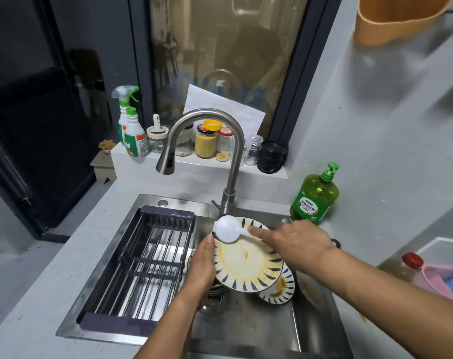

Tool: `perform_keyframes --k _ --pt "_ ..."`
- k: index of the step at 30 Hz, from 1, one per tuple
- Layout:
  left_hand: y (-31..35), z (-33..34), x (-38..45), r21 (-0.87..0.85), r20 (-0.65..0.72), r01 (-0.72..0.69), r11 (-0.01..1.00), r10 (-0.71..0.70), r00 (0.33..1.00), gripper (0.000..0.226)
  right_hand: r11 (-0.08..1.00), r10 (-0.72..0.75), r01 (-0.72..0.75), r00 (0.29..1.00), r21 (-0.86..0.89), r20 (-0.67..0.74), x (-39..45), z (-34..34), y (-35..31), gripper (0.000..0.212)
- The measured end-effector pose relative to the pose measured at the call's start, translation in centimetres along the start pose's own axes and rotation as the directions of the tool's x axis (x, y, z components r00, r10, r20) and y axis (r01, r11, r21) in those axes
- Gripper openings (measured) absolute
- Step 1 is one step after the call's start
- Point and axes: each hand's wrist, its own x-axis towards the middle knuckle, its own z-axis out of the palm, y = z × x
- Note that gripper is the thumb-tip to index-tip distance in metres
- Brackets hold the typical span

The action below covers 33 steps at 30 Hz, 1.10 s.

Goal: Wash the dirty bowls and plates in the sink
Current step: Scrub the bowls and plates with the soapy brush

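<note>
A dirty plate (246, 265) with blue dashes round its rim and orange sauce smears is held tilted over the steel sink (261, 330). My left hand (202, 270) grips its left edge, thumb on the rim. My right hand (295, 239) holds the handle of a white spoon (226, 229), whose bowl rests at the plate's upper left rim. A second dirty patterned plate (281, 288) lies underneath in the sink. Part of a bowl shows behind my left hand, mostly hidden.
A dark drying rack (147, 265) spans the sink's left half. The curved steel faucet (207, 141) stands behind, no water running. A green dish soap bottle (316, 198) stands at the right rear. Spray bottles (129, 125) and jars (207, 141) line the windowsill.
</note>
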Motion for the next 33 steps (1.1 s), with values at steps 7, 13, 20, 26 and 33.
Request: perform_keyframes --k 7,13,20,26,33 --pt "1.9 -0.1 -0.3 0.007 -0.157 -0.063 0.998 0.063 0.986 0.031 0.994 0.097 -0.099 0.994 0.04 0.047 -0.7 2.2 2.3 0.065" --pt "2.6 0.6 -0.4 -0.055 -0.257 -0.095 0.994 0.078 0.963 0.04 0.913 0.043 -0.137 0.969 0.385 0.242 -1.7 2.4 0.8 0.031" --pt "-0.4 2.2 0.8 -0.285 -0.255 0.059 0.957 -0.136 0.957 0.096 0.699 -0.134 -0.112 0.95 0.707 0.283 -1.2 0.2 -1.6 0.041" --pt "1.4 2.6 -1.1 -0.561 -0.039 0.209 0.801 -0.278 0.96 0.073 0.658 -0.134 -0.053 0.973 0.751 0.186 0.2 -0.2 -3.7 0.044" --pt "0.8 1.4 0.6 -0.589 -0.113 0.264 0.764 -0.401 0.909 0.059 0.746 -0.166 -0.113 0.923 0.656 0.348 -0.8 -0.2 -2.1 0.042"
